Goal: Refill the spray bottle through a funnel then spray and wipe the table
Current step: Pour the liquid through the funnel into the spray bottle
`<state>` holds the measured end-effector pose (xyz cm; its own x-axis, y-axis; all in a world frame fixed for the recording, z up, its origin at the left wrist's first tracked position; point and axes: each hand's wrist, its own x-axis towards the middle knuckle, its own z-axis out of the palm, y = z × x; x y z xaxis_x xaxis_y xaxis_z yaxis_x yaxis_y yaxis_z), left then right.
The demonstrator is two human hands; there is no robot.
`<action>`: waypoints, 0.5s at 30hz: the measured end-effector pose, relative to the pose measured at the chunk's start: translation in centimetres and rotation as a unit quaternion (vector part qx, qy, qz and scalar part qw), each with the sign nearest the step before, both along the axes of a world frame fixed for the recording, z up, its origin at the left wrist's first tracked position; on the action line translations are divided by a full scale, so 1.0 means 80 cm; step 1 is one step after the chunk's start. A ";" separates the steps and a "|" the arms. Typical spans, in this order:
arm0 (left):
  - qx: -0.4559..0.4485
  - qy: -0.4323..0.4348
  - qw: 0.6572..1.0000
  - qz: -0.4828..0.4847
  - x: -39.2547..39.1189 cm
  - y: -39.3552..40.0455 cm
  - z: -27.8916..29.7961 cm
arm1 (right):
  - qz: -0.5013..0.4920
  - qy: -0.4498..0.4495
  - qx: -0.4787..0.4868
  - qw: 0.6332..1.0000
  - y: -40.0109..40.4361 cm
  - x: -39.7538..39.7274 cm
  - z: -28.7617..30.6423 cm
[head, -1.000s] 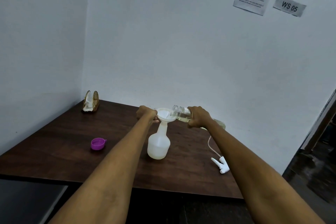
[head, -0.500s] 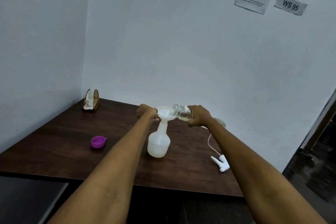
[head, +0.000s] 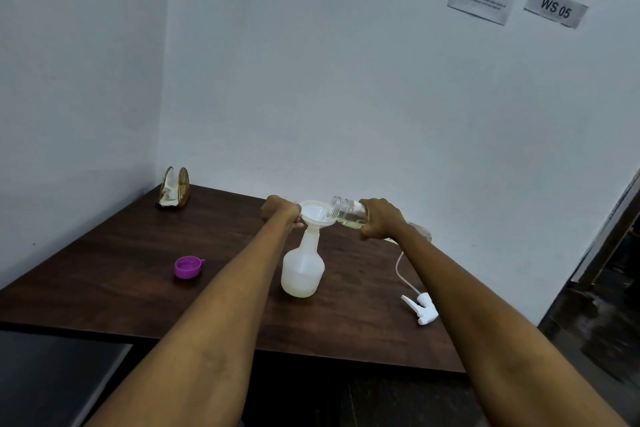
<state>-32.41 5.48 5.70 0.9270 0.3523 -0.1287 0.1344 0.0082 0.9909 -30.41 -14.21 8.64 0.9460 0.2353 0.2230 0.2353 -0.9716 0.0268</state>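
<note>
A white translucent spray bottle [head: 303, 270] stands upright mid-table with a white funnel [head: 313, 213] seated in its neck. My left hand [head: 280, 213] grips the funnel's left rim. My right hand [head: 380, 218] grips a clear glass jar [head: 348, 212], tipped on its side with its mouth over the funnel's right edge; pale yellowish liquid lies along the jar's lower side. The bottle's white trigger head [head: 423, 308], with its thin tube [head: 400, 263], lies on the table to the right.
A purple cap [head: 188, 267] lies open side up on the dark wooden table [head: 121, 270], left of the bottle. A gold napkin holder [head: 175, 186] with a cloth stands in the far left corner. White walls close the left and back. A dark doorway is at the right.
Both hands keep their hold on funnel and jar. The jar stays tipped over the funnel. Only the view has shifted slightly.
</note>
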 end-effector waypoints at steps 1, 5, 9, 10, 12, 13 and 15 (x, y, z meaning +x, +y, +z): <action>-0.001 -0.002 1.000 0.001 0.001 0.000 0.000 | 0.000 0.001 0.000 1.000 0.000 0.000 0.000; 0.005 -0.002 1.000 0.009 0.001 0.000 0.000 | -0.002 -0.001 -0.006 1.000 -0.001 -0.001 0.002; 0.014 -0.004 1.000 0.009 0.000 0.000 -0.001 | -0.001 -0.005 -0.014 1.000 -0.002 -0.001 0.002; 0.012 -0.005 1.000 0.011 0.000 0.000 -0.001 | -0.001 -0.005 -0.015 1.000 -0.002 -0.002 0.002; 0.005 -0.005 1.000 0.017 -0.001 0.000 -0.001 | 0.000 -0.004 -0.017 1.000 -0.002 -0.003 0.001; 0.002 -0.004 1.000 0.020 0.000 0.001 -0.001 | 0.001 -0.004 -0.016 1.000 -0.002 -0.003 0.000; 0.003 -0.003 1.000 0.020 0.000 0.000 0.000 | 0.002 -0.002 -0.013 1.000 -0.002 -0.002 0.000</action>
<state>-32.40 5.50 5.70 0.9127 0.3902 -0.1213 0.1287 0.0071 0.9917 -30.61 -14.35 8.62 0.9442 0.2447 0.2204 0.2391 -0.9696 0.0521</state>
